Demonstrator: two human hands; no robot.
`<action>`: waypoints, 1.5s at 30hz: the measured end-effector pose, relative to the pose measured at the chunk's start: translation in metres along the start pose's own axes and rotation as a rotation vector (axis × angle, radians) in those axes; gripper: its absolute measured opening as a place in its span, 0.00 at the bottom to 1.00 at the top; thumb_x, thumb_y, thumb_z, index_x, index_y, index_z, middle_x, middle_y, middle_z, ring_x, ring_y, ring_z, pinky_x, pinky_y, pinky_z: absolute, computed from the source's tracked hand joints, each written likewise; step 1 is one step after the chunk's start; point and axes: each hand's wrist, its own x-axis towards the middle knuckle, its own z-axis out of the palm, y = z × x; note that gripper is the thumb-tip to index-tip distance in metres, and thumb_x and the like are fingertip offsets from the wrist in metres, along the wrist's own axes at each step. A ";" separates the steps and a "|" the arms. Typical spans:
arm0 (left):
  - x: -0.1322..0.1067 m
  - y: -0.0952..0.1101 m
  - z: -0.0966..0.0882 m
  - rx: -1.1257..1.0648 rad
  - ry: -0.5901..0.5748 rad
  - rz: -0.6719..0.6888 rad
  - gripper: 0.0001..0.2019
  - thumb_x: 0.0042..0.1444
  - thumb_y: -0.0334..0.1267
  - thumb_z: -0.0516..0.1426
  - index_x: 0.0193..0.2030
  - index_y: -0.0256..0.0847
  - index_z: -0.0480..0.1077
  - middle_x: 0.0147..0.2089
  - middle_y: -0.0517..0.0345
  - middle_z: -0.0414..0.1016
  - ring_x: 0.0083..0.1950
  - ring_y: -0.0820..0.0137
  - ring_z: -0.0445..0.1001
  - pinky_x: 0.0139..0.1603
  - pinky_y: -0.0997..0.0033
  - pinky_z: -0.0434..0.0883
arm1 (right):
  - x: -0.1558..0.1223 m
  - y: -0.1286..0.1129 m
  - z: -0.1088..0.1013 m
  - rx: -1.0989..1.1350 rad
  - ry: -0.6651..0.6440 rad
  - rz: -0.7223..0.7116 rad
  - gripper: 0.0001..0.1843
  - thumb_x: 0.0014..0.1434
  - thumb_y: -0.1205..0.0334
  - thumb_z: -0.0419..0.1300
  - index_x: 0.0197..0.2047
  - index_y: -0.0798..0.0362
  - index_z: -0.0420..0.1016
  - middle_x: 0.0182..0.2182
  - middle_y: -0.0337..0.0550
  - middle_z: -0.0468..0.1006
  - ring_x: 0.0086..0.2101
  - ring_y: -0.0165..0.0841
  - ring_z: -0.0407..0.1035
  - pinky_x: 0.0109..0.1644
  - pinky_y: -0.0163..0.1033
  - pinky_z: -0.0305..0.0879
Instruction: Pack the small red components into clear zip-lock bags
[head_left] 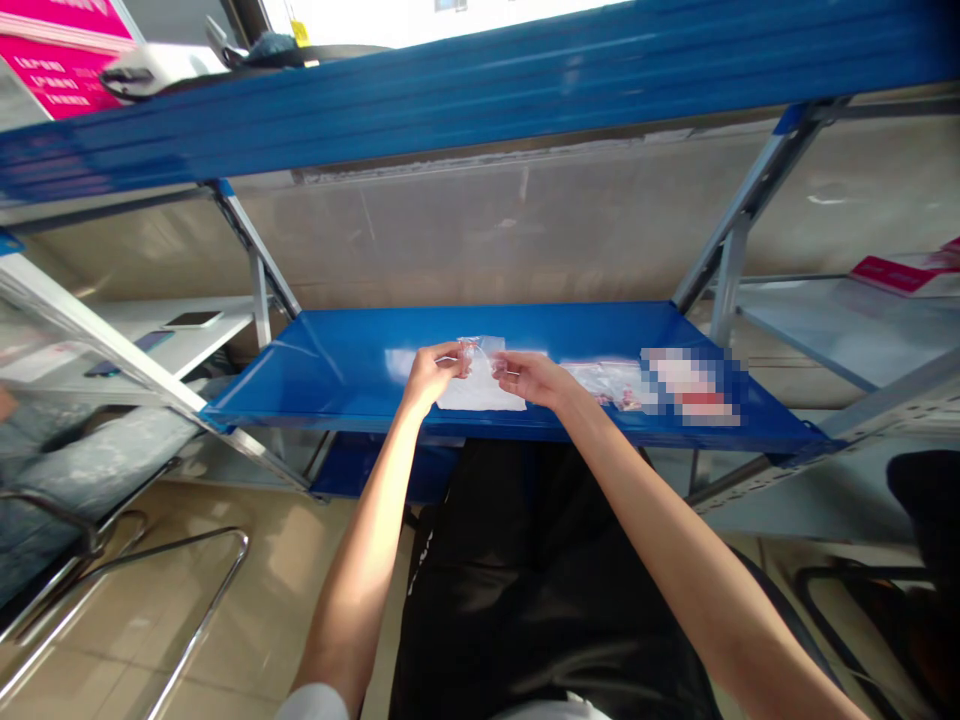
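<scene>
My left hand (437, 374) has its fingertips closed on a small clear plastic bag (484, 348) that shows some reddish bits. From the other side, the closed fingertips of my right hand (534, 380) pinch the plastic too; what lies inside is too small to make out. Both hands are just above a white sheet of paper (480, 395) at the front of the blue shelf (345, 370). To the right of my right hand lies a clear plastic bag with small reddish pieces (611, 385).
A blurred-out white and red item (694, 388) lies on the shelf's right part. A blue beam (480, 100) crosses above, with metal posts (251, 250) on both sides. On the left are a side shelf with a phone (193, 319) and a metal-framed chair (236, 560).
</scene>
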 end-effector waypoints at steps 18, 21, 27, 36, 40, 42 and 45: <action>0.001 -0.025 -0.006 -0.025 0.081 -0.044 0.20 0.49 0.39 0.70 0.50 0.36 0.82 0.34 0.59 0.77 0.37 0.67 0.82 0.46 0.63 0.80 | 0.014 -0.006 0.000 -0.224 -0.049 -0.274 0.13 0.49 0.66 0.79 0.28 0.55 0.78 0.30 0.46 0.83 0.35 0.36 0.82 0.53 0.43 0.81; 0.007 -0.032 -0.011 -0.062 0.094 -0.051 0.15 0.53 0.39 0.68 0.47 0.36 0.80 0.40 0.54 0.81 0.40 0.68 0.82 0.50 0.62 0.80 | 0.030 -0.023 0.001 -0.387 -0.063 -0.294 0.12 0.49 0.66 0.78 0.26 0.55 0.79 0.28 0.46 0.82 0.33 0.36 0.82 0.48 0.41 0.81; 0.027 -0.042 -0.033 0.325 0.258 -0.024 0.10 0.60 0.34 0.60 0.47 0.38 0.78 0.47 0.46 0.83 0.46 0.63 0.82 0.49 0.64 0.77 | 0.061 -0.053 0.022 -1.112 -0.014 -0.482 0.09 0.50 0.73 0.67 0.22 0.54 0.75 0.22 0.40 0.79 0.25 0.33 0.76 0.35 0.36 0.72; 0.042 -0.068 -0.037 0.643 0.026 0.121 0.21 0.56 0.22 0.56 0.54 0.39 0.77 0.50 0.46 0.82 0.48 0.62 0.80 0.52 0.65 0.74 | 0.068 -0.059 0.051 -1.756 -0.200 -0.600 0.16 0.53 0.81 0.60 0.22 0.51 0.72 0.24 0.45 0.77 0.31 0.35 0.70 0.40 0.39 0.59; 0.042 -0.074 -0.035 0.698 -0.034 0.156 0.22 0.55 0.21 0.55 0.56 0.38 0.75 0.48 0.46 0.82 0.44 0.63 0.79 0.49 0.66 0.73 | 0.072 -0.059 0.052 -1.631 -0.233 -0.574 0.16 0.51 0.82 0.64 0.22 0.51 0.73 0.22 0.43 0.75 0.30 0.35 0.70 0.40 0.40 0.60; 0.042 -0.076 -0.034 0.704 -0.040 0.145 0.22 0.54 0.21 0.56 0.55 0.37 0.75 0.46 0.46 0.82 0.42 0.63 0.78 0.48 0.67 0.73 | 0.074 -0.060 0.051 -1.535 -0.230 -0.572 0.15 0.49 0.81 0.67 0.23 0.50 0.75 0.23 0.43 0.77 0.31 0.36 0.72 0.42 0.40 0.62; 0.043 -0.078 -0.034 0.703 -0.037 0.129 0.21 0.53 0.21 0.57 0.53 0.37 0.76 0.44 0.47 0.82 0.42 0.64 0.78 0.46 0.68 0.73 | 0.077 -0.064 0.047 -1.501 -0.239 -0.561 0.12 0.47 0.77 0.71 0.26 0.50 0.79 0.25 0.43 0.79 0.35 0.39 0.73 0.44 0.41 0.65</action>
